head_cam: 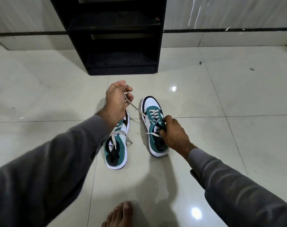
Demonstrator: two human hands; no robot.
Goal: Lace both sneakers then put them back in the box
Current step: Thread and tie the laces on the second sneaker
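Two teal, white and black sneakers stand side by side on the tiled floor, toes pointing away from me. My left hand (pixel 117 98) is raised above the left sneaker (pixel 117 151) and grips one end of a white lace (pixel 136 109). That lace runs taut down to the eyelets of the right sneaker (pixel 153 126). My right hand (pixel 173 131) grips the right sneaker's tongue and collar, and the other lace end sticks out to its left. Loose lace ends lie across the left sneaker. No shoe box shows in the head view.
A black open shelf unit (pixel 121 38) stands against the wall straight ahead, just beyond the sneakers. My bare foot (pixel 119 215) rests on the floor at the bottom centre. Glossy pale tiles (pixel 221 95) spread out on both sides.
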